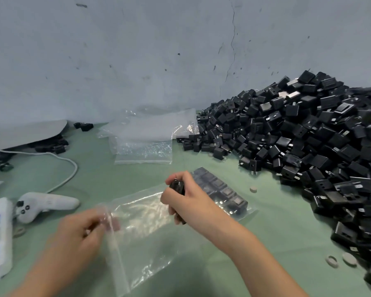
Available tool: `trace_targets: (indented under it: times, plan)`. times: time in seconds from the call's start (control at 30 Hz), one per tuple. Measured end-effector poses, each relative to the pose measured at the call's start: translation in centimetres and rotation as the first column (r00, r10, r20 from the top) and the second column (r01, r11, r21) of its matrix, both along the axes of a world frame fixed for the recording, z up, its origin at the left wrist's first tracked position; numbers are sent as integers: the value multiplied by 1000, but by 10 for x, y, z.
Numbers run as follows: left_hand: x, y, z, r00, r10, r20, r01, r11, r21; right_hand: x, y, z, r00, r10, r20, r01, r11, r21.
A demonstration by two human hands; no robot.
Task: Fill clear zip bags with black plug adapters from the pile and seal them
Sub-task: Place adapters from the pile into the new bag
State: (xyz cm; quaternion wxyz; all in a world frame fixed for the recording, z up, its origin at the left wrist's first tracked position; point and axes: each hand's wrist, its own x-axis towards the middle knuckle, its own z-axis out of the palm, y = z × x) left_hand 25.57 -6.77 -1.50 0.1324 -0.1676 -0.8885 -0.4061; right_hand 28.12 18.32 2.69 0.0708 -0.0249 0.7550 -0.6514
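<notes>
Left hand pinches zip bag edge | right hand grips adapters over bag

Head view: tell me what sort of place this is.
Probably a small packing bench in a workshop: a huge pile of black plug adapters against a cracked wall, a stack of empty zip bags, and one filled bag.

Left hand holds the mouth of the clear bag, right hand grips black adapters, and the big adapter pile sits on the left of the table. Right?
Not quite: the head view shows the adapter pile on the right of the table, not the left. The rest stands: the left hand holds the clear bag at its mouth and the right hand grips black adapters.
</notes>
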Motion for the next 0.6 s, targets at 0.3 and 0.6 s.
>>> trace_targets:
  times: [0.3,0.6]
  plan:
    - [23,38,48,996,12,-85,16,946,323,7,-12,-1,988,23,-150,-57,973,-225]
    - [32,42,50,993,-79,-92,102,953,285,9,-29,1,967,105,-232,-177,932,-315]
